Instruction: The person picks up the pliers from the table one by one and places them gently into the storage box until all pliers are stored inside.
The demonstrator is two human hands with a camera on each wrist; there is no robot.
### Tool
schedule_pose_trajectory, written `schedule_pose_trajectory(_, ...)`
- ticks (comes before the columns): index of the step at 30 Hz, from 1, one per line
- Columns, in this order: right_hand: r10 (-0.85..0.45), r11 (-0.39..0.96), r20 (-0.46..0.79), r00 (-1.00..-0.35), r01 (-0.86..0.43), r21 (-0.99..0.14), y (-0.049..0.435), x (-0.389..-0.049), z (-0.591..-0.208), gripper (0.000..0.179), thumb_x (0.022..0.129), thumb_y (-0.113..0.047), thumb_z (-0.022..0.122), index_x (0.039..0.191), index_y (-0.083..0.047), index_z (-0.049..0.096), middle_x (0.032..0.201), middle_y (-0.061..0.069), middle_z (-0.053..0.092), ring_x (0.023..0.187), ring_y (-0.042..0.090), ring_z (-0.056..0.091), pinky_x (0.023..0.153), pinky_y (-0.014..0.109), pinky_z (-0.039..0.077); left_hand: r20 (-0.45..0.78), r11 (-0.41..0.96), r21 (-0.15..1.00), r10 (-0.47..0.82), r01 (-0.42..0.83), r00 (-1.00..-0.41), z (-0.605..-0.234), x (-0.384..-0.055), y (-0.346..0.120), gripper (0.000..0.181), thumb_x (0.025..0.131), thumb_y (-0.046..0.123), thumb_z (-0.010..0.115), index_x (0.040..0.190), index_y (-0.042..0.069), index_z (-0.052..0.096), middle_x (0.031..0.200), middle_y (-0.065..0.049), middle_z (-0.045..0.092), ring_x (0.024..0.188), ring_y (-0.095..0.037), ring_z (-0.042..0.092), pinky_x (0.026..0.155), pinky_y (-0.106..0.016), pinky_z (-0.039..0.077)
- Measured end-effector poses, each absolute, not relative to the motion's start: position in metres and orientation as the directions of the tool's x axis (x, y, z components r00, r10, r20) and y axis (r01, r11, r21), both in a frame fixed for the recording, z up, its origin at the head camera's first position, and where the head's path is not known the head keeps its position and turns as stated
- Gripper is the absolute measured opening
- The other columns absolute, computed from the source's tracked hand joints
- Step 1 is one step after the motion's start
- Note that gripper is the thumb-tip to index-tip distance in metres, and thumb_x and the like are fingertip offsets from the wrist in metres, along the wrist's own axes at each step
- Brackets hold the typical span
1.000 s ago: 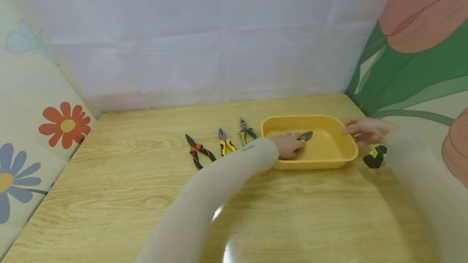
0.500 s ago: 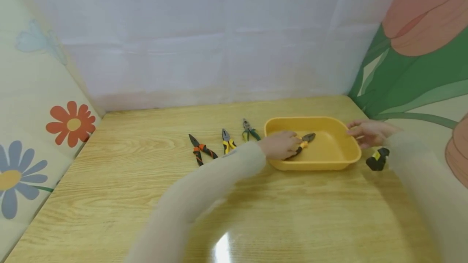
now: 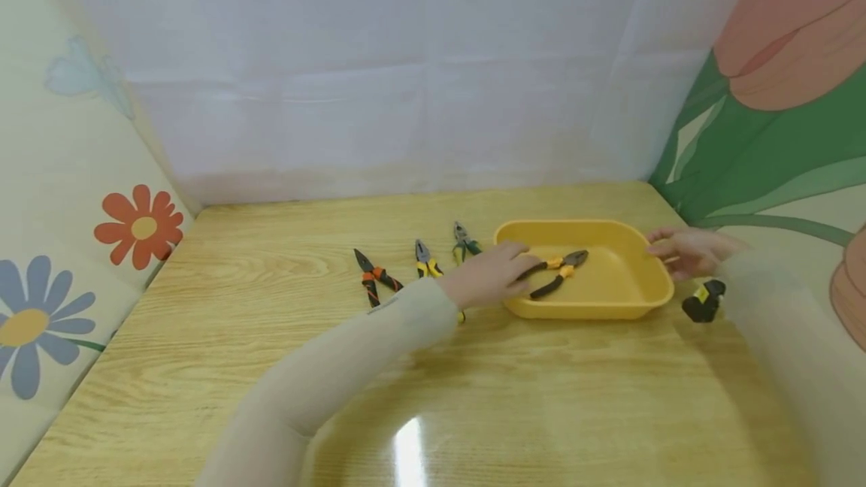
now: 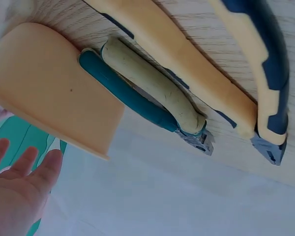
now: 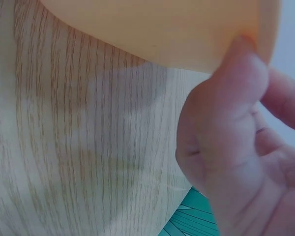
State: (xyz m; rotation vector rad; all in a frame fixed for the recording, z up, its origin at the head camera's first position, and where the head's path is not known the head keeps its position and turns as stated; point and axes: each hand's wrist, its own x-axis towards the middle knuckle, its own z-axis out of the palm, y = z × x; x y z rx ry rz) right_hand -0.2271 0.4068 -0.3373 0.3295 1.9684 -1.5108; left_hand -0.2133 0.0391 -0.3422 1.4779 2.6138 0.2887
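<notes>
Left hand [image 3: 489, 275], fingers loosely extended and gripping nothing, hovers over the left rim of the yellow tray [image 3: 609, 310] where orange-and-black pliers [image 3: 565, 272] lie, handles leftward; right hand [image 3: 691, 252] pinches the right rim, presumably to steady it

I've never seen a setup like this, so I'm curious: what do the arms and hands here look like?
They are a person's. The left sleeve and right sleeve are long, pale off-white, ending around the wrists. The left one has a small dark marking, too small to read. The left hand and right hand are bare; no cables show.
</notes>
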Motion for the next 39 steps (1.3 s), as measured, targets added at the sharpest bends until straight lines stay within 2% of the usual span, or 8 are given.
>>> schedule_pose_trajectory(8, -0.178, 0.29, -0.613, -0.77, 0.554, -0.78, 0.409, -0.228, -0.34, 0.017, 0.102, -0.006, 0.042, 0.096, -0.019, 0.05, 0.087, -0.002, 0.057, 0.079, 0.014, 0.06, 0.073, 0.029, 0.055, -0.014, 0.531, 0.203, 0.841, 0.823, -0.54, -0.34, -0.207, 0.022, 0.048, 0.105, 0.029, 0.045, 0.148, 0.01, 0.038, 0.154, -0.015, 0.031, 0.14, -0.026, 0.031, 0.114, -0.032, 0.026)
schedule_pose_trajectory(18, -0.172, 0.288, -0.617, -0.768, 0.559, -0.777, 0.41, -0.23, -0.341, 0.019, 0.103, -0.005, 0.039, 0.095, -0.018, 0.05, 0.087, 0.001, 0.057, 0.078, 0.013, 0.06, 0.074, 0.029, 0.056, 0.024, 0.53, 0.184, 0.84, 0.828, -0.542, -0.34, -0.195, 0.003, 0.05, 0.103, 0.031, 0.048, 0.147, 0.008, 0.041, 0.152, -0.015, 0.033, 0.139, -0.025, 0.033, 0.112, -0.03, 0.029)
schedule_pose_trajectory(27, -0.188, 0.285, -0.613, -0.767, 0.555, -0.782, 0.413, -0.231, -0.343, 0.015, 0.102, -0.007, 0.043, 0.096, -0.018, 0.05, 0.088, 0.001, 0.057, 0.078, 0.013, 0.06, 0.075, 0.03, 0.056, 0.057, 0.531, 0.244, 0.828, 0.812, -0.559, -0.342, -0.191, -0.01, 0.052, 0.102, 0.028, 0.053, 0.147, 0.007, 0.04, 0.153, -0.015, 0.032, 0.137, -0.026, 0.035, 0.11, -0.031, 0.032)
schedule_pose_trajectory(30, -0.182, 0.283, -0.61, -0.771, 0.553, -0.784, 0.413, -0.231, -0.344, 0.008, 0.102, -0.009, 0.047, 0.098, -0.015, 0.049, 0.088, 0.001, 0.057, 0.078, 0.013, 0.06, 0.075, 0.03, 0.056, 0.079, 0.529, 0.267, 0.821, 0.805, -0.565, -0.342, -0.19, -0.015, 0.052, 0.101, 0.028, 0.053, 0.147, 0.006, 0.041, 0.153, -0.016, 0.032, 0.137, -0.027, 0.035, 0.11, -0.032, 0.033)
schedule_pose_trajectory(35, -0.166, 0.275, -0.606, -0.778, 0.554, -0.786, 0.413, -0.231, -0.345, 0.008, 0.099, -0.011, 0.056, 0.101, -0.012, 0.049, 0.088, 0.001, 0.058, 0.077, 0.013, 0.06, 0.075, 0.03, 0.056, 0.11, 0.525, 0.24, 0.821, 0.817, -0.56, -0.342, -0.19, -0.022, 0.051, 0.102, 0.029, 0.051, 0.145, 0.003, 0.043, 0.151, -0.019, 0.034, 0.137, -0.03, 0.035, 0.111, -0.036, 0.031)
schedule_pose_trajectory(39, -0.169, 0.279, -0.603, -0.78, 0.548, -0.788, 0.413, -0.231, -0.345, 0.008, 0.098, -0.011, 0.057, 0.101, -0.013, 0.049, 0.088, 0.001, 0.058, 0.077, 0.013, 0.06, 0.075, 0.031, 0.056, 0.101, 0.544, 0.22, 0.813, 0.81, -0.573, -0.344, -0.189, -0.028, 0.051, 0.103, 0.03, 0.049, 0.146, 0.003, 0.04, 0.15, -0.02, 0.035, 0.137, -0.029, 0.035, 0.111, -0.037, 0.032)
